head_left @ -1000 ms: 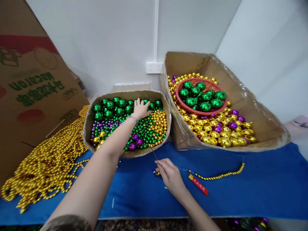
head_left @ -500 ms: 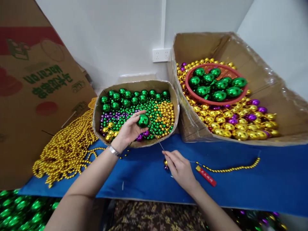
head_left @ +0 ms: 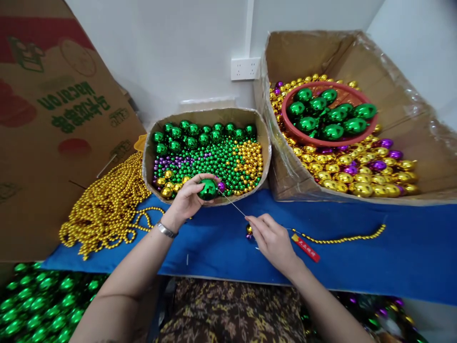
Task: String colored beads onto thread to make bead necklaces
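Note:
My left hand [head_left: 188, 197], fingers curled round it, holds a large shiny green ball [head_left: 207, 189] above the front edge of the bead box. A thin needle [head_left: 232, 204] runs from my right hand [head_left: 273, 238], pinched there between thumb and fingers, up to the right side of the ball. Whether its tip has entered the ball I cannot tell. Beside the tip shows a purple bead [head_left: 221, 186]. Close to my right hand lie a small gold and purple bead cluster [head_left: 249, 231] and a string of small gold beads [head_left: 342, 240], its thread leading back towards the hand.
Green, purple and gold beads fill the low cardboard box [head_left: 145, 164]. Rightward, a bigger carton [head_left: 403, 100] holds gold and purple beads and a red basket [head_left: 291, 131] of green ones. Gold bead strands [head_left: 107, 205] are heaped left. A red packet [head_left: 305, 247] lies on the blue cloth [head_left: 221, 257].
My left hand has lowered the green ball slightly towards the box's front rim. The needle in my right hand still points at it. The whole view has shifted a little.

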The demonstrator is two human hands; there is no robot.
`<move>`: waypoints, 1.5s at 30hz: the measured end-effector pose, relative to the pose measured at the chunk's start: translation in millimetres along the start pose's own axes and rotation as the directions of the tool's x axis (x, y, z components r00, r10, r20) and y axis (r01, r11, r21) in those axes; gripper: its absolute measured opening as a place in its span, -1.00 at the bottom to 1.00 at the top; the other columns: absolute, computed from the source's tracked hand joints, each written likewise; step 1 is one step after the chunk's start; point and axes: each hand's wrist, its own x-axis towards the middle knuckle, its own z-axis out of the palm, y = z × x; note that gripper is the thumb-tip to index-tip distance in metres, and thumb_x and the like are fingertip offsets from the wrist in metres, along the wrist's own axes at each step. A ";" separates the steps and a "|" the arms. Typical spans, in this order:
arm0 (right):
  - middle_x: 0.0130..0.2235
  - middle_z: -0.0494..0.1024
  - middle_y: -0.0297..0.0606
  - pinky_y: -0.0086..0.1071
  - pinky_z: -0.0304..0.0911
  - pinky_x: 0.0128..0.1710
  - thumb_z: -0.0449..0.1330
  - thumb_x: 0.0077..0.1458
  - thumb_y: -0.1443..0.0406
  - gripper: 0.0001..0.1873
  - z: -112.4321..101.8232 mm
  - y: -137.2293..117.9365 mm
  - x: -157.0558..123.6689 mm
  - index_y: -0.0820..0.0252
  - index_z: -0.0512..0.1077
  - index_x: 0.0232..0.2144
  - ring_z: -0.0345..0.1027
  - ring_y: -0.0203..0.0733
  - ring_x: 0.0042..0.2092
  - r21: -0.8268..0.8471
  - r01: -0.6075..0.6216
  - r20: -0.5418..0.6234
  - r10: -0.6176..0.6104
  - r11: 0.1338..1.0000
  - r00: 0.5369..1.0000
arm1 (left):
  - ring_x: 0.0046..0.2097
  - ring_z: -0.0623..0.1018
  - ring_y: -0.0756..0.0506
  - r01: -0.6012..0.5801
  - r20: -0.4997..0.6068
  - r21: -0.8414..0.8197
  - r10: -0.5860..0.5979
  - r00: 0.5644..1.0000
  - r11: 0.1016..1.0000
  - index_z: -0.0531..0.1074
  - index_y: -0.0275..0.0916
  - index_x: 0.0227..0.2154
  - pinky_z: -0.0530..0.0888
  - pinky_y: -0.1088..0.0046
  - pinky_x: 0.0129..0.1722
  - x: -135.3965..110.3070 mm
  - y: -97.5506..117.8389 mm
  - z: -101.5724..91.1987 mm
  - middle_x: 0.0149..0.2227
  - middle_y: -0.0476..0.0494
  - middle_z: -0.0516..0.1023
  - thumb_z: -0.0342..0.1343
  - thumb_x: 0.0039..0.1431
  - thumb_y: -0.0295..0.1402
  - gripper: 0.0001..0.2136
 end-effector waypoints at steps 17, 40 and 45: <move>-0.32 0.50 -0.22 -0.45 0.36 -0.30 -0.05 0.33 0.27 -0.69 8.6 0.5 -1.9 0.16 0.49 -0.14 0.43 -0.30 -0.36 0.158 -0.059 0.004 0.059 0.986 0.998 | -0.10 0.50 -0.10 -0.144 0.085 0.162 0.132 0.988 0.976 0.38 -0.20 -0.02 0.44 0.40 -0.11 -14.2 -19.4 36.9 -0.05 -0.20 0.48 0.35 -0.07 -0.31 -0.50; -0.34 0.48 -0.21 -0.42 0.34 -0.30 -0.04 0.32 0.29 -0.72 15.6 5.3 -6.3 0.19 0.47 -0.16 0.42 -0.26 -0.35 0.095 -0.076 -0.065 0.082 0.993 0.995 | -0.25 0.54 -0.09 -0.154 -0.040 0.821 0.325 0.945 0.550 0.47 -0.28 -0.17 0.46 0.38 -0.21 70.7 0.5 11.2 -0.28 -0.15 0.59 0.09 0.18 -0.31 -0.79; -0.34 0.48 -0.20 -0.44 0.33 -0.30 -0.03 0.32 0.31 -0.72 16.7 5.2 -5.3 0.22 0.47 -0.17 0.42 -0.26 -0.34 0.074 -0.067 -0.087 0.074 0.995 0.994 | -0.06 0.48 -0.24 -0.092 0.052 0.977 0.204 0.978 0.191 0.50 -0.31 -0.27 0.37 0.22 -0.05 124.8 -10.4 15.4 -0.24 -0.28 0.56 0.06 0.08 -0.57 -0.82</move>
